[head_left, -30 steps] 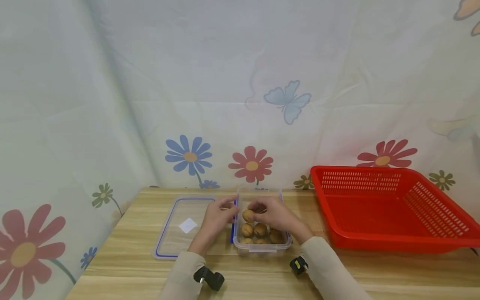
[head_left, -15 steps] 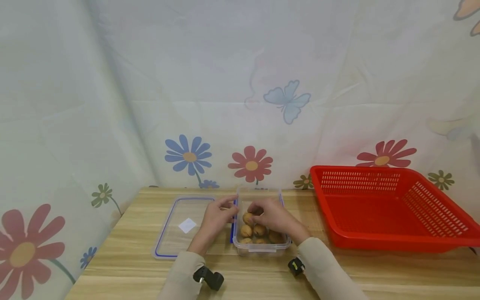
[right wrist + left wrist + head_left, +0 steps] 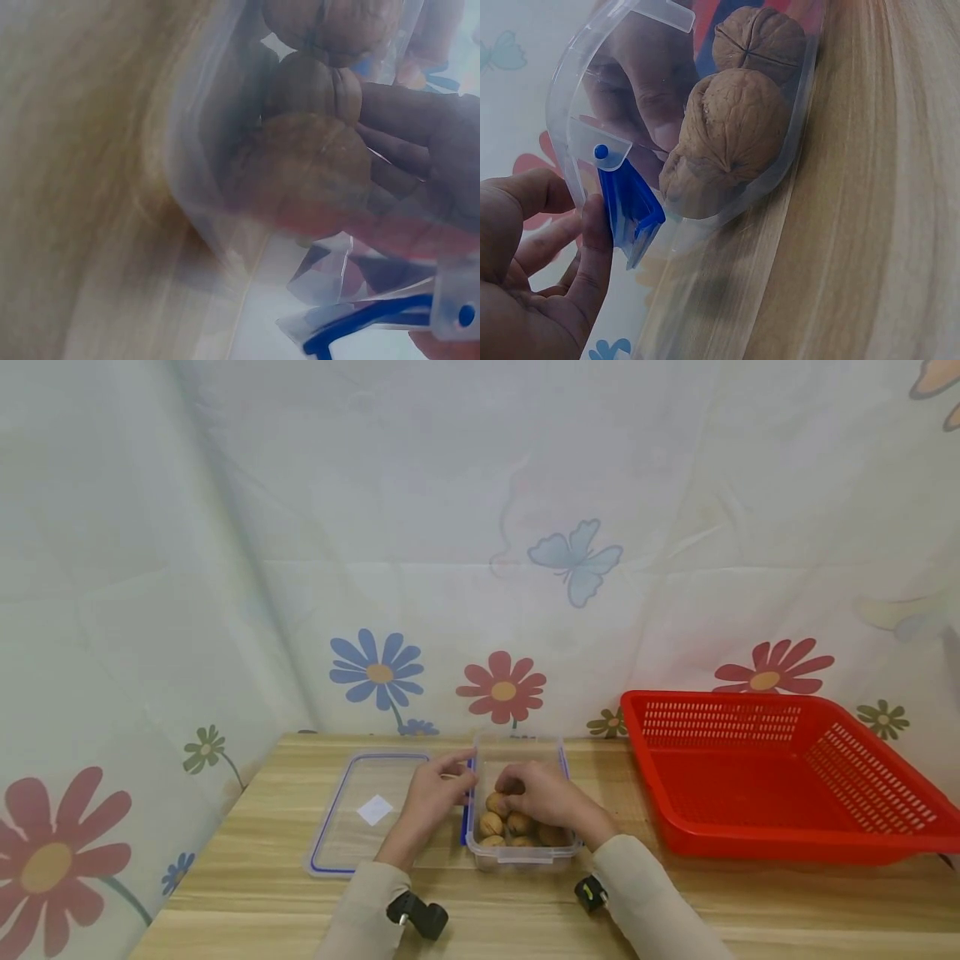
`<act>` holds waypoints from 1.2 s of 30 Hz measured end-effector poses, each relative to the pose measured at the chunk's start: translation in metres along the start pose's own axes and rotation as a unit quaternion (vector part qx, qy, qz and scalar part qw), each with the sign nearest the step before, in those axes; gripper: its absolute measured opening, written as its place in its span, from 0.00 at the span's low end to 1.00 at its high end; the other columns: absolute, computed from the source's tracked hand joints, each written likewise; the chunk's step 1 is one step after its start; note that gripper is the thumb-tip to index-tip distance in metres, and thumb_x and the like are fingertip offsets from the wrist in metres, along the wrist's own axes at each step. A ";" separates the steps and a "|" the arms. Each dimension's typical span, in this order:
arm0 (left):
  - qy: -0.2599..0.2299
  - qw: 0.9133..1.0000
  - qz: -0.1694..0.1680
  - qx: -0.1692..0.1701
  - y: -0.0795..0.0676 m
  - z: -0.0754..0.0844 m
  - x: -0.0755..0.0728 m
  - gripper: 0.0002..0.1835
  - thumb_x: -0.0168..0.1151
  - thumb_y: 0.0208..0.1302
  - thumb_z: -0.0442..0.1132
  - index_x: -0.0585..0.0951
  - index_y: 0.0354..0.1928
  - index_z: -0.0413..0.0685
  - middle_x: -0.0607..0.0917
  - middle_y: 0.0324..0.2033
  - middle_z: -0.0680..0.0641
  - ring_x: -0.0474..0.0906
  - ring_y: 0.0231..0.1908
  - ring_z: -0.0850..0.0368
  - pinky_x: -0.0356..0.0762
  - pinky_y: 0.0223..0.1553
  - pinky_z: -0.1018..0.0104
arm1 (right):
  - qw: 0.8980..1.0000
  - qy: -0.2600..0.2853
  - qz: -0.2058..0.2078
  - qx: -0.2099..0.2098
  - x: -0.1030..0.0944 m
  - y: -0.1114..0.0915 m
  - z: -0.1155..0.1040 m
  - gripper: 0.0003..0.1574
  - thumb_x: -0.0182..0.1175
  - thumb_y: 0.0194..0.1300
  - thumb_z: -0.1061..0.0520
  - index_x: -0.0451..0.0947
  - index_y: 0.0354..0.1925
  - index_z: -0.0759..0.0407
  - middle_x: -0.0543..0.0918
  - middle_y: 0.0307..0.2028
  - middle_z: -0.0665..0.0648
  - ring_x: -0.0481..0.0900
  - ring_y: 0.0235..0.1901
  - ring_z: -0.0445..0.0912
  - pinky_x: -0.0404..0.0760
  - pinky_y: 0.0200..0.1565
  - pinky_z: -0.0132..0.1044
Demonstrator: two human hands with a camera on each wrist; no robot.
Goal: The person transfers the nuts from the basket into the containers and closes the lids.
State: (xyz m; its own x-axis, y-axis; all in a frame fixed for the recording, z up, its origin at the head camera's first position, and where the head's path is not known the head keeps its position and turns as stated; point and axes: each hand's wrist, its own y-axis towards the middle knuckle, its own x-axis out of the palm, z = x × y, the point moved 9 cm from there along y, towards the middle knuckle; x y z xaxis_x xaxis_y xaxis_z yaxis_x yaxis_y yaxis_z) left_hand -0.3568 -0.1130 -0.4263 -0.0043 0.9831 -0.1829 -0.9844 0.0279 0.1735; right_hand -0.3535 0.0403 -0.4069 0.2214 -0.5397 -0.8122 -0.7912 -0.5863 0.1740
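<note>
A clear plastic food container (image 3: 525, 855) with blue side latches stands on the table, several brown walnuts (image 3: 519, 823) lying inside it. My right hand (image 3: 543, 792) reaches in from the right, its curled fingers gripping a walnut (image 3: 496, 802) near the container's middle. At the left side my left hand (image 3: 437, 789) pinches the container's rim beside a hanging blue latch (image 3: 630, 206). Through the clear wall, the left wrist view shows large walnuts (image 3: 739, 124) with the right fingers behind them. Blur and the wall soften the walnuts (image 3: 300, 172) in the right wrist view.
Flat on the table to the left lies the container's clear lid (image 3: 337, 827), with a blue seal and white label. A large red plastic basket (image 3: 750, 843) stands to the right. A flowered curtain (image 3: 450, 568) hangs behind the wooden table (image 3: 495, 918).
My right hand has sunk slightly toward the near end of the container, with the walnut at its fingertips. The left hand keeps its place at the rim.
</note>
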 end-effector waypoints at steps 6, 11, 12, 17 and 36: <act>0.001 1.000 0.002 0.004 -0.001 0.002 0.002 0.23 0.67 0.67 0.29 0.83 0.64 0.34 0.86 0.41 0.39 0.86 0.32 0.52 0.92 0.38 0.55 | 1.000 0.001 0.000 0.005 0.000 -0.001 0.002 0.09 0.71 0.69 0.63 0.87 0.47 0.62 0.89 0.42 0.54 0.85 0.44 0.48 0.87 0.55 0.50; 0.003 1.000 0.002 0.004 0.000 0.002 0.003 0.23 0.67 0.67 0.29 0.83 0.65 0.35 0.86 0.41 0.39 0.86 0.31 0.53 0.92 0.38 0.56 | 1.000 0.009 0.003 0.012 -0.002 -0.003 0.004 0.10 0.71 0.69 0.63 0.87 0.48 0.62 0.90 0.43 0.55 0.86 0.46 0.49 0.87 0.56 0.51; 0.003 1.000 0.002 0.003 0.000 0.003 0.003 0.24 0.67 0.67 0.29 0.83 0.65 0.35 0.86 0.41 0.39 0.86 0.31 0.53 0.92 0.38 0.56 | 1.000 0.014 0.003 0.016 -0.002 -0.003 0.005 0.10 0.71 0.70 0.63 0.87 0.49 0.62 0.90 0.44 0.55 0.86 0.47 0.49 0.87 0.57 0.51; 0.000 1.000 0.003 0.005 -0.002 0.004 0.005 0.24 0.67 0.66 0.30 0.83 0.65 0.34 0.86 0.41 0.39 0.86 0.32 0.53 0.92 0.38 0.53 | 0.998 0.048 0.004 0.033 -0.004 -0.006 0.008 0.12 0.70 0.71 0.62 0.86 0.51 0.63 0.89 0.46 0.56 0.86 0.49 0.50 0.86 0.58 0.51; 0.032 0.999 0.000 -0.007 -0.005 0.013 -0.002 0.22 0.67 0.69 0.31 0.82 0.64 0.32 0.89 0.44 0.36 0.88 0.33 0.46 0.92 0.40 0.51 | 0.990 0.117 0.074 0.018 -0.023 -0.008 -0.001 0.16 0.66 0.75 0.60 0.84 0.57 0.66 0.89 0.51 0.61 0.87 0.52 0.52 0.88 0.56 0.48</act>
State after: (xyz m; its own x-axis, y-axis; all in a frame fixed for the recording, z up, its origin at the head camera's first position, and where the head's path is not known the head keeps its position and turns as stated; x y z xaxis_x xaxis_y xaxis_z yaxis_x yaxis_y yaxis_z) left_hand -0.3494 -0.1127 -0.4146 -0.0155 0.9696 -0.2440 -0.9868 0.0245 0.1599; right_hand -0.3515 0.0565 -0.3889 0.2237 -0.7464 -0.6268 -0.8435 -0.4704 0.2592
